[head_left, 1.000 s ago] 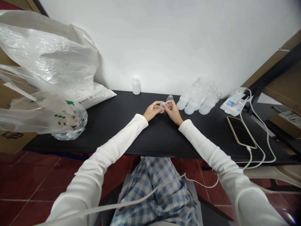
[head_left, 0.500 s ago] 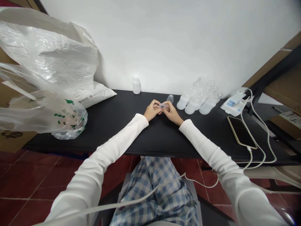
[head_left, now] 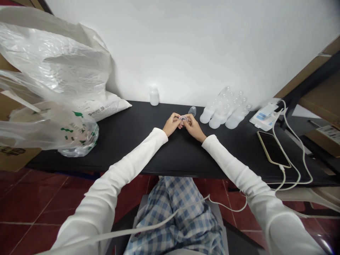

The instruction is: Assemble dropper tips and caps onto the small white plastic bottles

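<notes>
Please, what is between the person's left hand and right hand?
A small clear ring-shaped piece sits there, held by the left hand and right hand, in the head view.

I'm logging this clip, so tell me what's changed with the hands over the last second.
Only small movements. The left hand and right hand stay together and still pinch the clear ring, which now looks flatter, with its opening turned more upward. Nothing was taken or let go. The small clear piece, translucent bottles, phone and black table stayed as they were.
</notes>
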A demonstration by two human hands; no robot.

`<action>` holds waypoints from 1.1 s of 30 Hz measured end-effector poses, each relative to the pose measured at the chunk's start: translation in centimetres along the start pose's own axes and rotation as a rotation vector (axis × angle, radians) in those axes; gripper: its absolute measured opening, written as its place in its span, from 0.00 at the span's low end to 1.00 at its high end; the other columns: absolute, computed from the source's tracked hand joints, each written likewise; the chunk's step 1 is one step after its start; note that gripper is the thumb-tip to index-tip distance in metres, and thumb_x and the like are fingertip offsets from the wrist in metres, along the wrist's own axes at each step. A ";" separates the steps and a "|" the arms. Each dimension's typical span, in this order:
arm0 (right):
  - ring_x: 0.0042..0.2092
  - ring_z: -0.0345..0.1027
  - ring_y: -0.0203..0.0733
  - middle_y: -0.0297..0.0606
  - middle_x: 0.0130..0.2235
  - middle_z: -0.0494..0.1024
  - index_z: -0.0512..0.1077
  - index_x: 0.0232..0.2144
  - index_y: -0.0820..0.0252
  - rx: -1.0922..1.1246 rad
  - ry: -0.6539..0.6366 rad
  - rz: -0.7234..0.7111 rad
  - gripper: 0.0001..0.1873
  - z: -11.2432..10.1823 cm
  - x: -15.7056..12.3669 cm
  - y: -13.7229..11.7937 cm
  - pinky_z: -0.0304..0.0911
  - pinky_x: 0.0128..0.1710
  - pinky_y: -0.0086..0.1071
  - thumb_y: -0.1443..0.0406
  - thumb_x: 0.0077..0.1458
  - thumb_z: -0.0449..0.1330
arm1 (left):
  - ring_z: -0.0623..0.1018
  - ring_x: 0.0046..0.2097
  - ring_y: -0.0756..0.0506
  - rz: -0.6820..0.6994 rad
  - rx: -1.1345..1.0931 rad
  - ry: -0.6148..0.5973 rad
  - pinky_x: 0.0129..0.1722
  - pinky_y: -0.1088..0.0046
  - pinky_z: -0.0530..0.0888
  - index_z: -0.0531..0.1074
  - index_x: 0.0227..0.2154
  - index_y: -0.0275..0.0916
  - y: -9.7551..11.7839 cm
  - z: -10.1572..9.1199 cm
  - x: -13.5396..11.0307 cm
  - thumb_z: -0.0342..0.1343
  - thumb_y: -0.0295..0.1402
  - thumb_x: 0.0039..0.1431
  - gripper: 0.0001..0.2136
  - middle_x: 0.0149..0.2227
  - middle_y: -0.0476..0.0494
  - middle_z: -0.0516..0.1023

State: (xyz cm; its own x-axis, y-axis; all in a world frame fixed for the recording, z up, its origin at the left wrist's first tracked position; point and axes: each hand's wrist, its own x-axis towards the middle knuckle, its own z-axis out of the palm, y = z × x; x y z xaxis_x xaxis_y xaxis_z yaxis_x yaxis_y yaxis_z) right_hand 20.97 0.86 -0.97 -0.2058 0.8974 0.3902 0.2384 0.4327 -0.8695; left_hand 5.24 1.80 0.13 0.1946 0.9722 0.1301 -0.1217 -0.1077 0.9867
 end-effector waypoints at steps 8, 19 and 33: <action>0.30 0.66 0.37 0.31 0.30 0.73 0.65 0.40 0.54 -0.042 0.000 -0.004 0.24 0.0 -0.3 -1.1 0.62 0.32 0.33 0.41 0.64 0.53 | 0.74 0.22 0.54 0.073 0.076 -0.022 0.24 0.80 0.71 0.65 0.33 0.40 0.5 -0.1 -0.6 0.64 0.36 0.61 0.12 0.20 0.56 0.74; 0.27 0.66 0.38 0.30 0.26 0.72 0.62 0.35 0.52 -0.110 -0.027 -0.029 0.18 0.0 -0.4 -1.6 0.63 0.31 0.34 0.46 0.65 0.54 | 0.72 0.22 0.54 0.169 0.359 0.018 0.28 0.78 0.68 0.63 0.28 0.42 1.7 0.0 -1.7 0.58 0.29 0.61 0.09 0.18 0.60 0.70; 0.31 0.69 0.38 0.30 0.29 0.73 0.63 0.38 0.54 -0.046 -0.049 0.023 0.16 -0.1 -0.3 -1.2 0.64 0.35 0.35 0.49 0.63 0.56 | 0.73 0.23 0.53 0.059 0.257 -0.046 0.27 0.77 0.70 0.63 0.32 0.41 1.0 -0.4 -0.8 0.60 0.29 0.61 0.09 0.21 0.57 0.72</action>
State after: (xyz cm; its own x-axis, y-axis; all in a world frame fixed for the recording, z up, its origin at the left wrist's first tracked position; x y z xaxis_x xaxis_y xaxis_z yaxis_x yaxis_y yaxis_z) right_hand 20.86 0.06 0.01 -0.2456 0.9025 0.3537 0.2866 0.4161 -0.8629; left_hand 4.53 0.98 0.98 0.2393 0.9529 0.1862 0.1157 -0.2184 0.9690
